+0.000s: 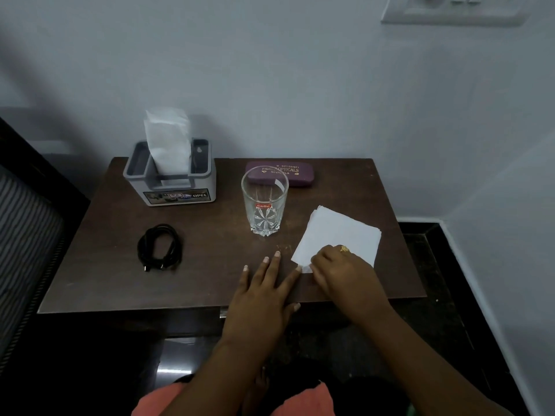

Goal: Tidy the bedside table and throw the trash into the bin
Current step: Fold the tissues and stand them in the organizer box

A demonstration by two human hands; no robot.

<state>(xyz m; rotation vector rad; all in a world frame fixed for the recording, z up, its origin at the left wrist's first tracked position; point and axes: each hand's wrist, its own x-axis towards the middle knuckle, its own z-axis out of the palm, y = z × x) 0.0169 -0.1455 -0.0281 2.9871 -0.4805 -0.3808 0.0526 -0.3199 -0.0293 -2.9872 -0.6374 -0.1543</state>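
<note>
Nearest: orange garment (303, 400) at the bottom edge, two bare forearms rising from it. On the right hand (339, 271), fingers curled down over the near corner of the folded tissue (339, 232), pinching it against the bedside table (210, 265), ringed finger uppermost. Left hand (264, 289) flat and spread just beside, gripping nothing, forefinger tip touching that same corner. Tissue lying at the right front of the tabletop, near the glass (264, 202) but apart from it.

Likely trouble: loose layers fanning apart and dropping if lifted by one corner, with nothing to bind them. Also a clipped glass on any leftward sweep, since tall, seemingly empty and light enough to tip. No bin in view, so route to it unknown.

Count: two hands; one folded tissue, layers too fine to number; one glass; one purple spectacle case (279, 172) behind it; one grey tissue holder (171, 187) at the back left, with one upright sheaf of tissues (168, 139) in its middle slot; one coiled black cable (159, 247) at the front left; one switch plate (450, 10) on the wall.
</note>
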